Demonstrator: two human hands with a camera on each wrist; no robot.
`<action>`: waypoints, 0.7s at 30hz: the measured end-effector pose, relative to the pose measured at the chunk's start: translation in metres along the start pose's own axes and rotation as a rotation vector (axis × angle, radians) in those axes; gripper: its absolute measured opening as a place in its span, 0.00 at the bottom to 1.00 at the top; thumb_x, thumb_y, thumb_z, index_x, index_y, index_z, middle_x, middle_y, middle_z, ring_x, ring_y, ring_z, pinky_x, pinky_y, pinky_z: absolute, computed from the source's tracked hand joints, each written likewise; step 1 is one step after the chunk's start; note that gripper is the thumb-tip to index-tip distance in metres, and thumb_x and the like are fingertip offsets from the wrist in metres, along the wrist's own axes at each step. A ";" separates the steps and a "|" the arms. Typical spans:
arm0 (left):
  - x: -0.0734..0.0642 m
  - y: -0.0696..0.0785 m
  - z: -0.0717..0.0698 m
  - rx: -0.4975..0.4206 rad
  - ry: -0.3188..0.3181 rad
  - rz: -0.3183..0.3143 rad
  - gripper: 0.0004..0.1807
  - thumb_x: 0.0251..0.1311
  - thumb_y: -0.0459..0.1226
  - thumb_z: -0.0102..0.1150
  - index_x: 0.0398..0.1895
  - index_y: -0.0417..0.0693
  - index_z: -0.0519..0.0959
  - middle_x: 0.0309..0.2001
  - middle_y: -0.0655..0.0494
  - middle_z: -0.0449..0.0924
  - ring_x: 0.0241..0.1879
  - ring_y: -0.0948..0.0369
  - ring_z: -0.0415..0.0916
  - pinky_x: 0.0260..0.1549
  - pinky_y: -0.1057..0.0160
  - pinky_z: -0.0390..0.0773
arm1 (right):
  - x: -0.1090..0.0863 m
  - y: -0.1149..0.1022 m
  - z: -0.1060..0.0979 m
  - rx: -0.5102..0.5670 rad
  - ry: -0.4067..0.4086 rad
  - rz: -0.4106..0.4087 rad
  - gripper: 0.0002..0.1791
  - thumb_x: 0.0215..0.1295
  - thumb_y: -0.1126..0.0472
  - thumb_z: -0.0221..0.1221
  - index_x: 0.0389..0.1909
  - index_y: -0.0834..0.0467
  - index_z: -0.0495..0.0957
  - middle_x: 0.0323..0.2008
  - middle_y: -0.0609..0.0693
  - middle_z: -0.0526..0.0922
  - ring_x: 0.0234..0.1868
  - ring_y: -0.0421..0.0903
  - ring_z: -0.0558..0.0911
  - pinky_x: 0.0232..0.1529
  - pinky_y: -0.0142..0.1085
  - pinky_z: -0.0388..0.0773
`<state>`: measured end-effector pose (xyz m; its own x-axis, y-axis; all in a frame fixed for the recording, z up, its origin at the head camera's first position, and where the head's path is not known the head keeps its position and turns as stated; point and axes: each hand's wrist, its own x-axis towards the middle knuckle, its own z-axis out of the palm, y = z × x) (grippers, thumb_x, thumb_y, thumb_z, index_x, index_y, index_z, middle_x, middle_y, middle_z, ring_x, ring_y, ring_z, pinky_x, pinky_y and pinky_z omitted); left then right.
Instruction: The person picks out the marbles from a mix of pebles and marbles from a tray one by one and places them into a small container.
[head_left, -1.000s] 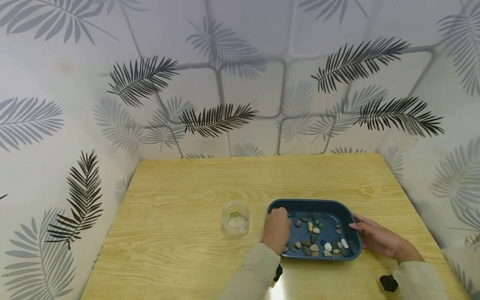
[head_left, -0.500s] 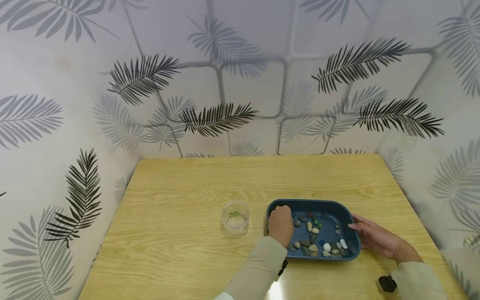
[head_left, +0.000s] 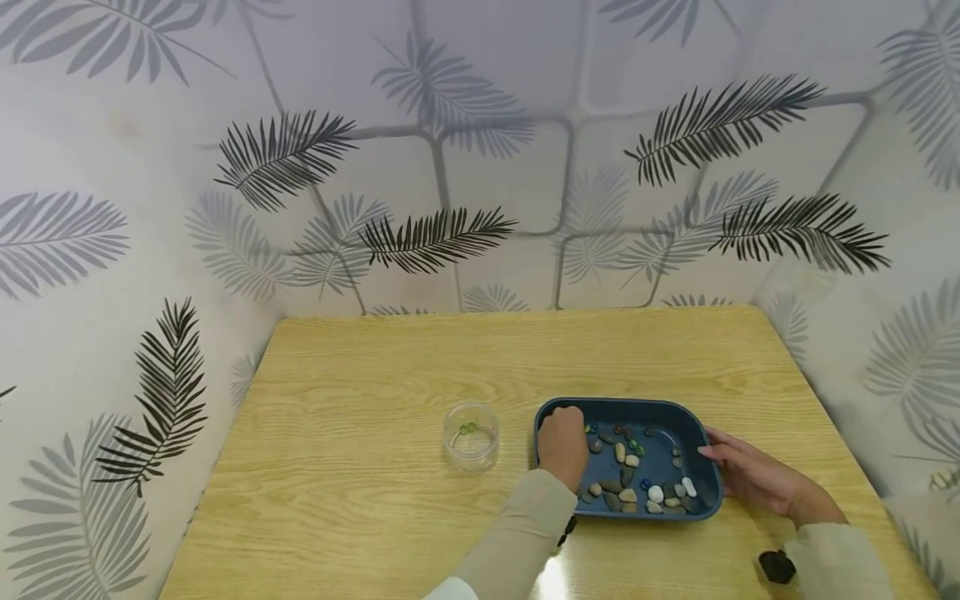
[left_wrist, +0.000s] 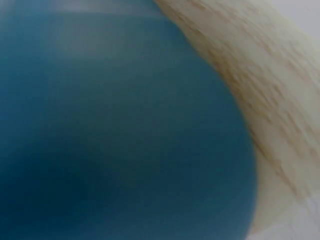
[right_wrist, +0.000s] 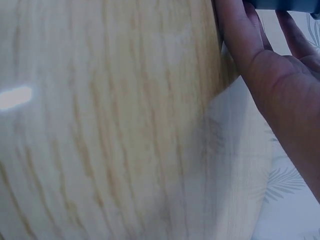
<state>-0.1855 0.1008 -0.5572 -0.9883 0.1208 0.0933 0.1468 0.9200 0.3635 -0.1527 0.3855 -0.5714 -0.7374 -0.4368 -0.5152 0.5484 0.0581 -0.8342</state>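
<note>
A dark blue tray (head_left: 628,412) with rounded corners holds pebbles and small glass beads. My left hand (head_left: 564,448) reaches down inside its left end, knuckles up. The fingertips are hidden beneath that hand, so I cannot tell whether they pinch anything. Blue tray wall (left_wrist: 125,125) fills most of the left wrist view. My right hand (head_left: 757,475) grips the tray's right end, thumb over the rim and fingers on the outside. In the right wrist view, the fingers of the right hand (right_wrist: 270,65) reach up to the tray (right_wrist: 290,5).
To the left of the tray stands a clear round container (head_left: 472,437) with a few green beads inside. Everything sits on a wood-grain table (head_left: 360,392). Leaf-patterned wall covering (head_left: 480,167) rises behind and beside it.
My left hand has shifted slightly right and farther into the tray, now covering some pebbles at the left end. The right hand, tray and clear container stay in place.
</note>
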 end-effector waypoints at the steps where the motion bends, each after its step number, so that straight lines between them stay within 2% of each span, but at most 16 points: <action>1: 0.000 0.000 0.000 0.001 0.005 0.006 0.12 0.52 0.31 0.59 0.13 0.49 0.77 0.10 0.56 0.70 0.07 0.65 0.63 0.05 0.70 0.59 | 0.000 0.000 0.000 -0.005 0.001 0.000 0.36 0.68 0.56 0.41 0.67 0.58 0.30 0.63 0.56 0.50 0.53 0.43 0.66 0.49 0.51 0.65; 7: 0.001 0.000 0.000 -0.001 -0.007 0.012 0.15 0.54 0.31 0.57 0.10 0.50 0.75 0.06 0.58 0.63 0.06 0.66 0.60 0.05 0.70 0.59 | 0.000 0.000 -0.002 -0.013 0.005 0.002 0.37 0.68 0.55 0.41 0.67 0.59 0.30 0.62 0.55 0.52 0.53 0.43 0.66 0.49 0.51 0.66; 11: 0.002 0.000 0.001 0.004 -0.022 0.003 0.13 0.53 0.31 0.58 0.12 0.49 0.77 0.09 0.56 0.68 0.06 0.66 0.61 0.05 0.70 0.59 | 0.001 0.000 -0.003 -0.012 0.007 0.006 0.37 0.68 0.55 0.42 0.67 0.59 0.31 0.63 0.56 0.51 0.53 0.43 0.66 0.49 0.51 0.66; 15: 0.002 0.001 -0.001 -0.005 -0.083 0.004 0.10 0.53 0.32 0.58 0.16 0.48 0.79 0.12 0.56 0.73 0.07 0.66 0.62 0.05 0.70 0.60 | 0.002 0.000 -0.004 -0.010 0.009 0.010 0.37 0.68 0.55 0.42 0.68 0.58 0.31 0.65 0.59 0.46 0.54 0.44 0.65 0.49 0.51 0.65; 18: 0.000 0.000 -0.006 -0.050 -0.113 0.031 0.10 0.54 0.32 0.57 0.16 0.48 0.78 0.11 0.56 0.71 0.07 0.66 0.62 0.06 0.70 0.60 | 0.002 0.000 -0.004 -0.011 0.018 0.011 0.37 0.67 0.54 0.42 0.68 0.58 0.31 0.65 0.61 0.43 0.54 0.45 0.64 0.49 0.51 0.66; 21: -0.003 -0.001 -0.011 -0.113 -0.127 0.057 0.16 0.56 0.33 0.55 0.10 0.50 0.72 0.07 0.58 0.64 0.05 0.67 0.58 0.05 0.70 0.57 | 0.000 0.001 -0.005 -0.017 0.031 0.014 0.38 0.67 0.54 0.43 0.68 0.59 0.31 0.65 0.59 0.46 0.54 0.46 0.65 0.49 0.51 0.66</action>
<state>-0.1822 0.0956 -0.5479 -0.9746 0.2241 0.0010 0.1990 0.8632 0.4639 -0.1540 0.3898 -0.5727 -0.7415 -0.4078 -0.5328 0.5523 0.0800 -0.8298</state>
